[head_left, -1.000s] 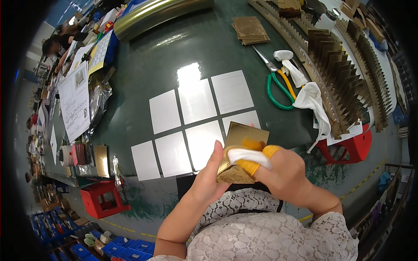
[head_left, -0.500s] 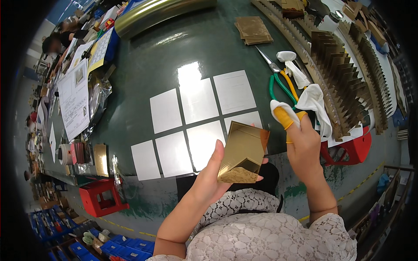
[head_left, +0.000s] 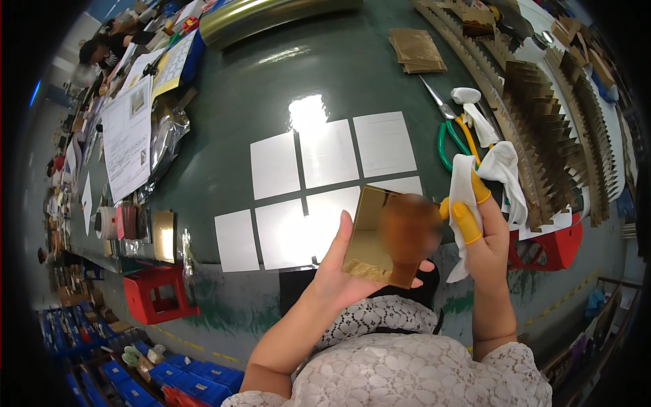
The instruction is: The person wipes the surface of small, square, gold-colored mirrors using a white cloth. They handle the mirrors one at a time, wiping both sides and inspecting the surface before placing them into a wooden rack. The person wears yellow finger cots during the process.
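Gripping a shiny gold square plate [head_left: 380, 234] from below, the left hand [head_left: 339, 271] holds it tilted above the near edge of the dark green table [head_left: 325, 74], thumb along the left side. Right hand [head_left: 485, 234], closed around a white cloth [head_left: 485, 173], wears yellow finger covers [head_left: 466, 220] and sits just right of the plate, not touching it. Beyond: white paper squares [head_left: 325, 183] laid in a grid on the table; green-handled scissors [head_left: 447, 125] near the cloth; a stack of gold sheets [head_left: 417, 51] farther off.
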`<state>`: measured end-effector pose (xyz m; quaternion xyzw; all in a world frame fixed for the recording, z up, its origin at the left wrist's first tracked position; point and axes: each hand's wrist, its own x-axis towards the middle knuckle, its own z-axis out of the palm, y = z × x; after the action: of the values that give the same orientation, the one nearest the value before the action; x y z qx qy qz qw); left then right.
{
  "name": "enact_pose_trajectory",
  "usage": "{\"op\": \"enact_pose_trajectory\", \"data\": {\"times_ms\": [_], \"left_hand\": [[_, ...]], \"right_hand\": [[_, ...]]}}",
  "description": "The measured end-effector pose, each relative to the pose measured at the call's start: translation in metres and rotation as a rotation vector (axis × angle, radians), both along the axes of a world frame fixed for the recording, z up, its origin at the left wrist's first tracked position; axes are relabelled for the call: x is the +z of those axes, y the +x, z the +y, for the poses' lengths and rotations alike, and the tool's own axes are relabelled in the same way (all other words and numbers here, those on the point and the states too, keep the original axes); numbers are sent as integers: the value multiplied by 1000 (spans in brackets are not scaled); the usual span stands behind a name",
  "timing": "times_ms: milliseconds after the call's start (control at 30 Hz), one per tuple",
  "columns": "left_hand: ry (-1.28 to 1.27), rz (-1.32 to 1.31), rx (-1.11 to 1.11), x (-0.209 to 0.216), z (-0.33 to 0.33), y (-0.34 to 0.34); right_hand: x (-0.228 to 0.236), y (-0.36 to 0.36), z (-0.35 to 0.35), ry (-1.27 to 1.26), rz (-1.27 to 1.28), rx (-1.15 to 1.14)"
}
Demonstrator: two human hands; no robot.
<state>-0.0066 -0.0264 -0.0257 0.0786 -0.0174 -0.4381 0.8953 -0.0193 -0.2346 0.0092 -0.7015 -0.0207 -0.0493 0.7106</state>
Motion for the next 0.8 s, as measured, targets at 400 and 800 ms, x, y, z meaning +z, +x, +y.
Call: {"op": "enact_pose_trajectory", "data": {"times_ms": [400, 800], "left_hand": [[55, -43, 28, -2, 5, 1], [65, -48, 34, -4, 5, -1]], "right_hand": [[-9, 0, 6, 0, -8, 2], [-14, -1, 6, -29, 7, -29]]}}
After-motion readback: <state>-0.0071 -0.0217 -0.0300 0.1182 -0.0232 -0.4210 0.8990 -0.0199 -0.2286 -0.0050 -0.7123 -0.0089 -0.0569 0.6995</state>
